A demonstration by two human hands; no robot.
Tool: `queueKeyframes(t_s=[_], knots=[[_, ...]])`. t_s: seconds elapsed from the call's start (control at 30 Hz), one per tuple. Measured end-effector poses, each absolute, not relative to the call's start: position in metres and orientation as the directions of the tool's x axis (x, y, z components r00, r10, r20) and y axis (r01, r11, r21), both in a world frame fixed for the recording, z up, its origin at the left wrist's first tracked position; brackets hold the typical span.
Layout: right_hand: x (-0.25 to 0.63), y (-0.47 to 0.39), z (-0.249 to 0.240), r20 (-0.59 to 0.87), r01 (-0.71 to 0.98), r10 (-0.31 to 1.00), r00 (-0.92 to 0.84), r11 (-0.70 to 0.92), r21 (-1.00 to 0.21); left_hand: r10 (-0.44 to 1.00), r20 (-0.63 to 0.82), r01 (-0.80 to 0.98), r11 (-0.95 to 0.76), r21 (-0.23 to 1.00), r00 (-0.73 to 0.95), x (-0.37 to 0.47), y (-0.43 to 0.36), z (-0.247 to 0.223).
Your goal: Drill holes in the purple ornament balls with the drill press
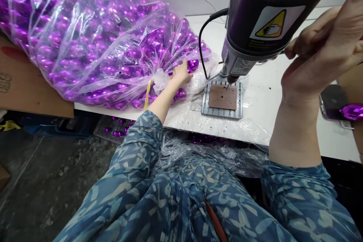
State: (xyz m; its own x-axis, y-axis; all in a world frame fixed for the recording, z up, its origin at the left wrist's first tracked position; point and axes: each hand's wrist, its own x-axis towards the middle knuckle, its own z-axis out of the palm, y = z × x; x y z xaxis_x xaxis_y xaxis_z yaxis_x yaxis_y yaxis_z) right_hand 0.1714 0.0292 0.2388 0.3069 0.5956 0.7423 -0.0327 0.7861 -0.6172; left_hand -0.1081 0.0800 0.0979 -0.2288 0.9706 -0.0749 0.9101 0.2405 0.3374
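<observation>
My left hand (181,73) reaches out beside the knotted neck of a big clear plastic bag (113,51) full of shiny purple faceted balls. Its fingers are closed around a purple ball (193,64) at the bag's edge. A black and grey bench drill press (244,26) stands to the right of that hand. My right hand (326,41) is raised at the machine's right side, fingers curled round its feed lever, which they mostly hide. Below the drill bit (227,86), a brown board (223,97) with a small hole lies on the slotted metal base (238,113).
Another purple ball (180,93) lies by my left forearm. Dark shavings and clear film are scattered on the white table (255,121). A phone (331,100) and a purple faceted piece (353,112) are at right. Cardboard (34,87) is at left; a tray (109,126) with purple balls sits below.
</observation>
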Motion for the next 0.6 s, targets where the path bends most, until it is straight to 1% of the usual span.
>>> queueKeyframes(t_s=[0.07, 0.13, 0.2, 0.23, 0.33, 0.37, 0.43, 0.5, 0.6], knots=[[0.171, 0.029, 0.240, 0.726, -0.042, 0.612, 0.312, 0.773, -0.634, 0.974, -0.103, 0.914, 0.226, 0.336, -0.203, -0.111, 0.071, 0.092], [0.170, 0.029, 0.242, 0.724, -0.045, 0.616, 0.310, 0.770, -0.637, 0.984, -0.107, 0.916, 0.171, 0.363, -0.142, -0.113, 0.064, 0.085], [0.168, 0.029, 0.245, 0.732, -0.054, 0.607, 0.308, 0.780, -0.624, 0.991, -0.072, 0.889, 0.130, 0.440, -0.109, -0.115, 0.059, 0.078], [0.167, 0.029, 0.246, 0.736, -0.064, 0.603, 0.307, 0.785, -0.616, 0.994, -0.033, 0.856, 0.108, 0.505, -0.106, -0.115, 0.057, 0.076], [0.166, 0.028, 0.247, 0.756, -0.093, 0.579, 0.304, 0.808, -0.581, 0.989, 0.074, 0.661, 0.030, 0.750, -0.129, -0.114, 0.052, 0.072], [0.166, 0.028, 0.247, 0.763, -0.096, 0.575, 0.297, 0.813, -0.575, 0.987, 0.078, 0.568, 0.015, 0.823, -0.140, -0.113, 0.049, 0.073], [0.167, 0.028, 0.246, 0.773, -0.098, 0.569, 0.279, 0.818, -0.567, 0.989, 0.038, 0.371, 0.019, 0.929, -0.145, -0.111, 0.043, 0.078], [0.167, 0.028, 0.246, 0.772, -0.096, 0.573, 0.275, 0.815, -0.571, 0.994, -0.015, 0.201, 0.037, 0.979, -0.110, -0.109, 0.034, 0.086], [0.167, 0.029, 0.245, 0.770, -0.106, 0.565, 0.298, 0.821, -0.561, 0.999, -0.019, 0.068, 0.022, 0.997, -0.043, -0.109, 0.016, 0.097]])
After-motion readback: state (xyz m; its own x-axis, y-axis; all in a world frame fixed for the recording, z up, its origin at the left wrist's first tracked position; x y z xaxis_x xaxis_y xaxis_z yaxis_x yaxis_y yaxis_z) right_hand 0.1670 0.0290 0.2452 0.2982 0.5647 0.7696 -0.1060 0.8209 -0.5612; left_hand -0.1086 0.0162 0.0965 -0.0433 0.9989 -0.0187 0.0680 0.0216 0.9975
